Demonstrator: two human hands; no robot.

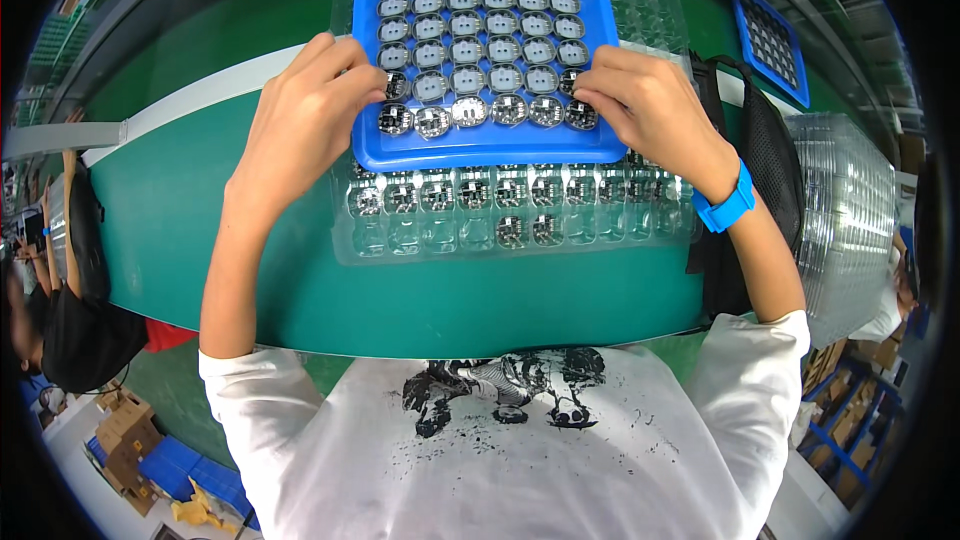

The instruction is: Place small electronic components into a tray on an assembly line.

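Note:
A blue tray [480, 154] holds rows of small rounded grey housings [464, 50]. Its nearest row carries round circuit boards [510, 110] with shiny components. At the left end of the second row from the front, my left hand [312, 110] pinches the edge of a circuit board [397, 85]. My right hand [655, 105], with a blue wristband [728, 205] below it, pinches at another circuit board [570, 81] at that row's right end. Fingers partly hide both boards. Under the blue tray lies a clear plastic tray [440, 252] with more boards in its pockets.
A black bag [775, 155] and a stack of clear trays [845, 220] stand at the right. Farther right is another filled blue tray [793, 88]. All this is around a green table [170, 210]. A person in black [90, 340] is at the left, near cardboard boxes [128, 430].

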